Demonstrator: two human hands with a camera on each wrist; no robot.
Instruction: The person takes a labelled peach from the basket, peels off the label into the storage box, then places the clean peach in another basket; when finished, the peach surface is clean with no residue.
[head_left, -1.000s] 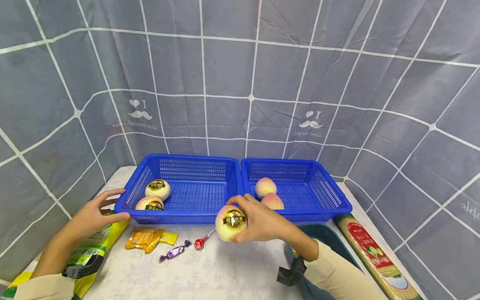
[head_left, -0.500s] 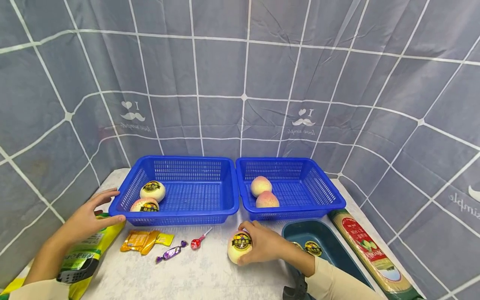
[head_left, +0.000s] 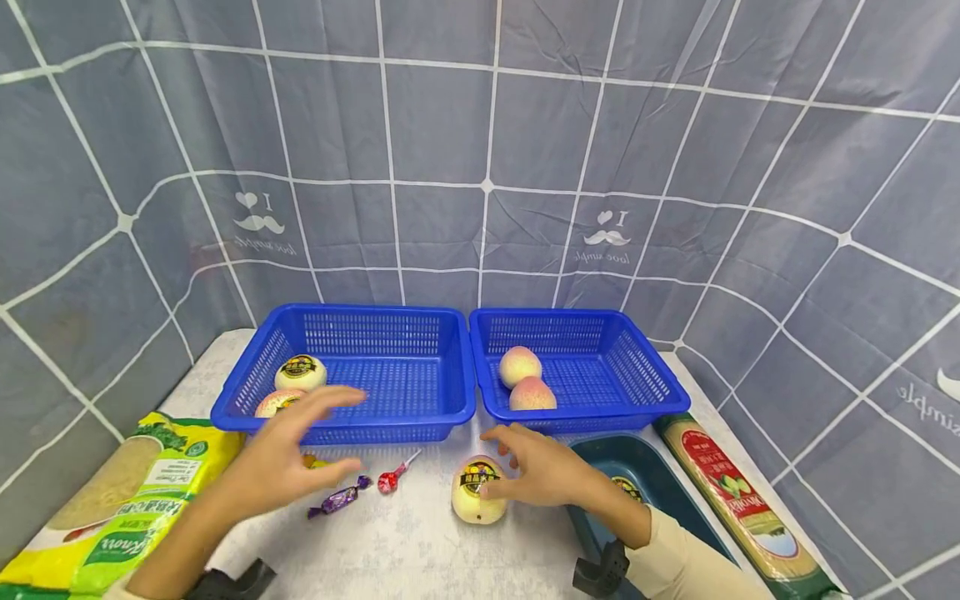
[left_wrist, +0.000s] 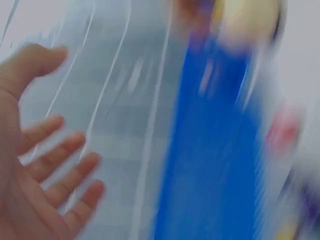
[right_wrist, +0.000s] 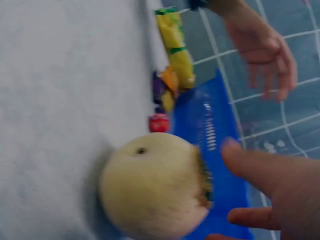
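Left hand [head_left: 288, 467] is coming off the left-hand basket's [head_left: 408, 432] rim and swinging toward the middle; right hand [head_left: 536, 471] is loosening from the peach [head_left: 472, 503], which is tipping so its small dark end spot is facing us. We're seeing both hands spread, pinching nothing. Peach is sitting on the counter [head_left: 420, 554], lower centre of the frame, just right of the red lollipop [head_left: 387, 482].

Risk as we're judging it: peach is round and nothing is bracing it, so a brush from the right thumb could be starting a roll. Left hand is travelling low enough, we're guessing, to be catching the purple candy [head_left: 340, 500] or the lollipop stick.

Views: head is showing the right thumb overlapping the peach; right wrist is showing a gap there, so we're reading it as released. Right wrist is also showing the orange packet [right_wrist: 170, 79], which the left hand is mostly covering from above. Only head is giving us the teal tray [head_left: 678, 492], lower right. Left wrist is smearing too much for detail.
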